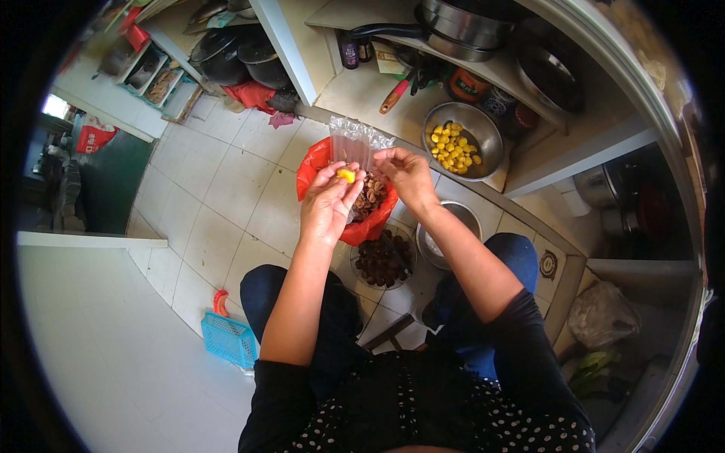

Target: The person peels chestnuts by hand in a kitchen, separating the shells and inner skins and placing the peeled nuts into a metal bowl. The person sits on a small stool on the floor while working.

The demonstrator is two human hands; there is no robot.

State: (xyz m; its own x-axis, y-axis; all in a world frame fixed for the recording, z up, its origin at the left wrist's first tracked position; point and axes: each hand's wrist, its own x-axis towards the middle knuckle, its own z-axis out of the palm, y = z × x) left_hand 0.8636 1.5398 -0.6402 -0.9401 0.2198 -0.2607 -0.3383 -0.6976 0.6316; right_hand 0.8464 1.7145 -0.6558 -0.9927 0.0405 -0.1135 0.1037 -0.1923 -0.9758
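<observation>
My left hand [327, 204], palm up, holds a peeled yellow chestnut [346, 176] at its fingertips. Close by on the right, my right hand [409, 176] has its thumb and fingers drawn together; whether a shell scrap is between them is too small to tell. Both hands are above a bin lined with a red plastic bag [365, 231], which contains brown chestnut shells [371, 195] and a clear plastic wrapper [348, 144]. Nearer me, a clear bowl of dark unpeeled chestnuts [382, 260] stands on the floor. Yellow peeled chestnuts [453, 148] fill part of a steel bowl [488, 133] on the cabinet's bottom shelf.
My right forearm partly covers a metal basin [474, 218] on the tiled floor [226, 181]. Behind are a red-handled tool [395, 96], jars [467, 85] and steel pans [464, 28] in the cabinet. A blue plastic basket [228, 340] lies left of my knee.
</observation>
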